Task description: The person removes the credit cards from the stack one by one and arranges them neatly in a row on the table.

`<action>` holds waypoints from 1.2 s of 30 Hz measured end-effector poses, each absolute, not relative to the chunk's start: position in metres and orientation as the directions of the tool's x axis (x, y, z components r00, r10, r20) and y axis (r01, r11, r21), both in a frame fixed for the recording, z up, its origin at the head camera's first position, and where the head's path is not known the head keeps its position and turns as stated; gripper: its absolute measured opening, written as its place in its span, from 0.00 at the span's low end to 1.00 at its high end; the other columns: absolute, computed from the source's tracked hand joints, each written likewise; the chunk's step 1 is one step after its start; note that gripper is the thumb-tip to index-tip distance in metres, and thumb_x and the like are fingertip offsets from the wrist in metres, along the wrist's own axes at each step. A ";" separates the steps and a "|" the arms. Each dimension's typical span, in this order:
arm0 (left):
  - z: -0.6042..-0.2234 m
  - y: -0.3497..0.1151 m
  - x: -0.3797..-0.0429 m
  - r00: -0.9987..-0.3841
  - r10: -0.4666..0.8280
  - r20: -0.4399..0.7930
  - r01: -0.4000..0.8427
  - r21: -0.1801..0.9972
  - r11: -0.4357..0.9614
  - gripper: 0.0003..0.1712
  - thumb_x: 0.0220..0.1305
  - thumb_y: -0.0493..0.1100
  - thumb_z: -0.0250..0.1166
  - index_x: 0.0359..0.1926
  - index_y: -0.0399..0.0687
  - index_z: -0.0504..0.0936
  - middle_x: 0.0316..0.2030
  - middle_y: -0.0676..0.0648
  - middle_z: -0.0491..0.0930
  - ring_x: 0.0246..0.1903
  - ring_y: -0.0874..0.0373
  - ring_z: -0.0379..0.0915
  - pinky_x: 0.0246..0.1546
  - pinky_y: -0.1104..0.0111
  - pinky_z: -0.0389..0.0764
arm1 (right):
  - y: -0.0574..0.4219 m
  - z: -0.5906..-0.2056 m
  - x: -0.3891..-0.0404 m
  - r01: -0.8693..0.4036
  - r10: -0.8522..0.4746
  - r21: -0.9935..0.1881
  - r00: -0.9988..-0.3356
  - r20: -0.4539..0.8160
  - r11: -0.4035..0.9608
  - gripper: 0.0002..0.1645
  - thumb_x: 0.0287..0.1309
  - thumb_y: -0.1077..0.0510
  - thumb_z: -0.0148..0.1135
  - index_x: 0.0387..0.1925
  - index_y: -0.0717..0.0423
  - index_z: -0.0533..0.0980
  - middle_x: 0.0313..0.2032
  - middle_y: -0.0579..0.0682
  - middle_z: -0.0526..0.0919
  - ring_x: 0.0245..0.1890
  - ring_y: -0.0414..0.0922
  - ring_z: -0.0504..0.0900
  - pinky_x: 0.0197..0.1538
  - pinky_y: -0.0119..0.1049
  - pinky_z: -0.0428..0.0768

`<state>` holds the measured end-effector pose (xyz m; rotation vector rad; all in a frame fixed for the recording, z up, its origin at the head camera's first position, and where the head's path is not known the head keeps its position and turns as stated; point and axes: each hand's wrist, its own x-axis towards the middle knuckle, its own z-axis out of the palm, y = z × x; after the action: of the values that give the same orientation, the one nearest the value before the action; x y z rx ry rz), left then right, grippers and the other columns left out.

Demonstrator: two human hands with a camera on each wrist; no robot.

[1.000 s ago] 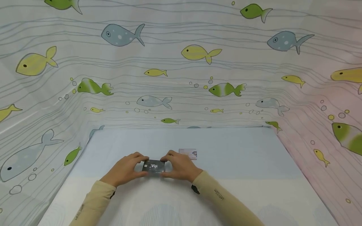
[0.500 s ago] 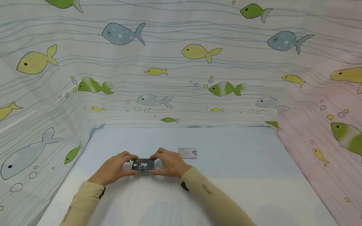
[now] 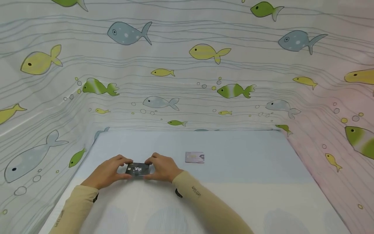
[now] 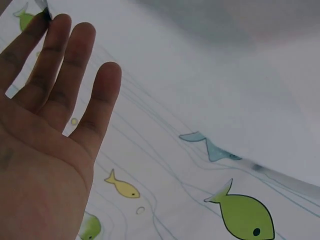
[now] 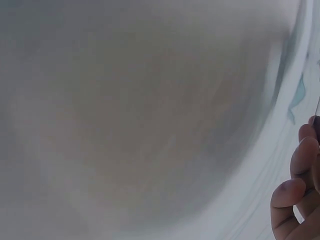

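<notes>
In the head view, a black bank card (image 3: 138,169) printed "Vip" with a small chip stands between my two hands, left of the table's middle. My left hand (image 3: 108,170) pinches its left end between thumb and forefinger. My right hand (image 3: 164,167) pinches the right end the same way. Whether the card touches the table cannot be told. A pale pink card (image 3: 194,157) lies flat to the right of my right hand, untouched. The left wrist view shows the other fingers (image 4: 60,85) fairly straight; the right wrist view catches only curled fingers (image 5: 300,185) at its edge.
A table (image 3: 248,198) with a pale blue and white cover spreads under both hands. Fish-patterned sheeting (image 3: 187,74) rises at its back, left and right sides.
Both hands have moved left together, carrying the black card away from the pink card. The pink card, partly covered by my right hand before, now shows whole and lies where it was.
</notes>
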<state>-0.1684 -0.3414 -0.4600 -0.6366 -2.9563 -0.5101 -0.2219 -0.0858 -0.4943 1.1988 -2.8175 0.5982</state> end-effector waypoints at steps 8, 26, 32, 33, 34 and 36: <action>-0.463 -0.349 -0.171 -0.933 0.357 0.039 0.347 0.350 0.870 0.35 0.53 0.53 0.79 0.59 0.43 0.81 0.50 0.48 0.80 0.46 0.49 0.79 0.42 0.54 0.80 | -0.102 -0.502 -0.220 -0.656 -0.666 -0.343 -0.738 0.109 0.672 0.34 0.52 0.29 0.71 0.57 0.37 0.81 0.46 0.37 0.77 0.36 0.30 0.75 0.41 0.26 0.77; -0.481 -0.354 -0.177 -0.941 0.336 -0.043 0.302 0.345 0.889 0.32 0.51 0.53 0.80 0.56 0.46 0.84 0.45 0.51 0.80 0.42 0.55 0.76 0.46 0.52 0.78 | -0.113 -0.505 -0.215 -0.613 -0.641 -0.318 -0.767 0.017 0.724 0.32 0.53 0.33 0.73 0.57 0.39 0.81 0.46 0.38 0.77 0.36 0.32 0.75 0.44 0.28 0.77; -0.480 -0.351 -0.178 -0.940 0.337 -0.054 0.300 0.335 0.893 0.31 0.50 0.53 0.80 0.54 0.45 0.85 0.45 0.50 0.81 0.42 0.55 0.76 0.47 0.52 0.78 | -0.116 -0.506 -0.215 -0.614 -0.638 -0.264 -0.770 -0.004 0.744 0.33 0.54 0.31 0.70 0.59 0.38 0.80 0.49 0.39 0.77 0.39 0.34 0.77 0.45 0.32 0.78; -0.480 -0.351 -0.178 -0.939 0.340 -0.058 0.303 0.334 0.893 0.31 0.51 0.53 0.80 0.54 0.44 0.85 0.45 0.50 0.80 0.42 0.55 0.76 0.46 0.52 0.78 | -0.116 -0.506 -0.215 -0.614 -0.637 -0.255 -0.771 -0.009 0.747 0.33 0.54 0.31 0.70 0.59 0.38 0.80 0.50 0.39 0.77 0.39 0.34 0.78 0.46 0.32 0.78; -0.480 -0.351 -0.178 -0.939 0.339 -0.061 0.301 0.333 0.894 0.31 0.50 0.52 0.80 0.53 0.44 0.85 0.44 0.50 0.80 0.42 0.54 0.76 0.47 0.52 0.78 | -0.116 -0.505 -0.215 -0.612 -0.635 -0.249 -0.773 -0.013 0.750 0.33 0.55 0.30 0.70 0.59 0.38 0.80 0.50 0.39 0.77 0.40 0.34 0.78 0.45 0.32 0.78; -0.479 -0.350 -0.179 -0.940 0.336 -0.067 0.296 0.335 0.895 0.30 0.50 0.52 0.80 0.53 0.43 0.85 0.44 0.50 0.80 0.42 0.54 0.76 0.47 0.52 0.78 | -0.116 -0.504 -0.215 -0.612 -0.634 -0.241 -0.773 -0.017 0.753 0.33 0.55 0.30 0.69 0.59 0.37 0.80 0.50 0.39 0.77 0.40 0.34 0.78 0.45 0.32 0.78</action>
<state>-0.1788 -0.3499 -0.4794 -0.5321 -3.1771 -0.5295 -0.2151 -0.1156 -0.5042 1.0808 -3.0321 0.3620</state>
